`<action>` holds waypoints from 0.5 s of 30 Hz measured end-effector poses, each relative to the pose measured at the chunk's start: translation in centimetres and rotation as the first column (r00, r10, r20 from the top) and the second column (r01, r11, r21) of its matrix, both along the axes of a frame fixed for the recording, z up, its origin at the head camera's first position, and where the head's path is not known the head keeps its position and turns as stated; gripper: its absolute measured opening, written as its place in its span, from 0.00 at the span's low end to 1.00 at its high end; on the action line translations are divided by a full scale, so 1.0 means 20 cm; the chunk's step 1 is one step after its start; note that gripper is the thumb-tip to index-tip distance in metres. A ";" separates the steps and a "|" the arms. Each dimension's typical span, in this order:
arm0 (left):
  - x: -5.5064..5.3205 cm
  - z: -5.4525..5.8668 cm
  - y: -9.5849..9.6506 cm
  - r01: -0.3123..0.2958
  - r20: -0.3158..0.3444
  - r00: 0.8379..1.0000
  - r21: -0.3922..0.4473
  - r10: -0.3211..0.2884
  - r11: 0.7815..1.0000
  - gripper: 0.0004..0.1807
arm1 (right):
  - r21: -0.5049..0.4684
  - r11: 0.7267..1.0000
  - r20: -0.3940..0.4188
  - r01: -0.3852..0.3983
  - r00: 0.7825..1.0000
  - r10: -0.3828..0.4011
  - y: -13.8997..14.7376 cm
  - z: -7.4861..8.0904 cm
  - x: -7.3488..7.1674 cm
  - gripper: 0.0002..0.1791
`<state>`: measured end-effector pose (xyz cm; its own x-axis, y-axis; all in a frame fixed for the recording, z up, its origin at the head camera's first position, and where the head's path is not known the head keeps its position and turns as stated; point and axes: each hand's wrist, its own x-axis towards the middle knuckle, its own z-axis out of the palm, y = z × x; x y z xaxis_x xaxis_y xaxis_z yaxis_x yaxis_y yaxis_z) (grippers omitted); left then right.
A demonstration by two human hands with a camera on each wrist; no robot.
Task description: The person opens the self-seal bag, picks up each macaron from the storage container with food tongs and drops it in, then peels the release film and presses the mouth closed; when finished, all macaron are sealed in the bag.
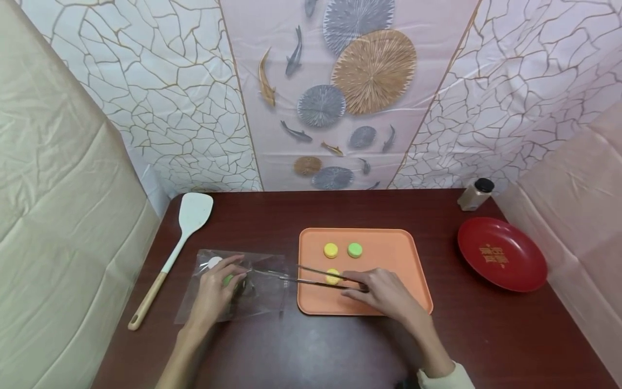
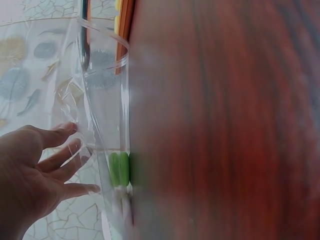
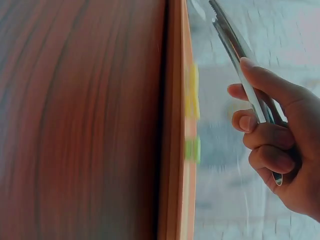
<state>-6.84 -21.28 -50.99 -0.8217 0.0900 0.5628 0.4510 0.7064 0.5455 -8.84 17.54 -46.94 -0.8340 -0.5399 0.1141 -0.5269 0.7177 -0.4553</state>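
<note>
My left hand (image 1: 218, 286) pinches the upper film of a clear plastic bag (image 1: 267, 302), lifting it at the mouth side. Inside the bag are a green macaron (image 2: 119, 169) and a white macaron (image 1: 214, 262), partly covered by film and fingers. In my right hand (image 1: 384, 292) is a pair of metal tongs (image 3: 242, 75), gripped around the handle with curled fingers. The tongs point left over the tray, their tips near the bag's mouth. Beneath them on the orange tray (image 1: 393, 254) lies a yellow macaron (image 1: 332, 277). Another yellow macaron (image 1: 331, 250) and a green macaron (image 1: 355, 250) sit farther back.
Left of the bag lies a white spatula (image 1: 194, 212) with a wooden handle. On the right are a red oval plate (image 1: 515, 259) and a small jar (image 1: 475, 194) with a black lid. Patterned fabric walls (image 1: 184, 108) border the table (image 1: 311, 351).
</note>
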 end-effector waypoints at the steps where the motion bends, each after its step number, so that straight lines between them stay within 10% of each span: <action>1: 0.00 0.00 0.00 0.000 0.001 1.000 0.000 0.000 1.000 0.10 | 0.002 1.000 -0.002 0.029 1.000 -0.029 0.04 0.00 0.00 0.15; 15: 0.02 0.01 -0.01 0.000 0.021 1.000 0.001 0.000 1.000 0.10 | 0.087 0.931 0.042 0.355 0.932 -0.360 0.50 0.00 0.04 0.26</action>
